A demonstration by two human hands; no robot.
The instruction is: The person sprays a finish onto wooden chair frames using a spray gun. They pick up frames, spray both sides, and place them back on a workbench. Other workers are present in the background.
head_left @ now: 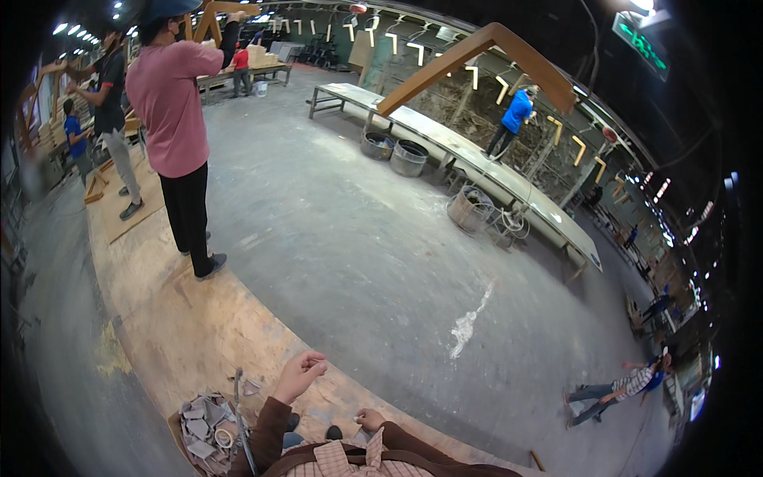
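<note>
My left hand [300, 377] is raised over the plywood walkway, its fingers loosely bent and apart, with nothing visible in them. Lower and nearer my body, my right hand [369, 419] is closed; a small pale spot shows at its fingertips, too small to name. Beside my left forearm stands a box of crumpled grey scraps [205, 425], with a pale ring [225, 438] among them. A dark hose-like length [239, 397] runs up between the box and that arm. Ahead and above, out of reach of both hands, hangs an angled brown wooden piece [445, 62].
The plywood walkway [214, 318] curves along the left, where a person in a pink shirt [171, 103] stands raising a wooden frame. A long table [445, 135] crosses the far side, with buckets [409, 158] beneath. Another person [620, 387] is on the floor at right.
</note>
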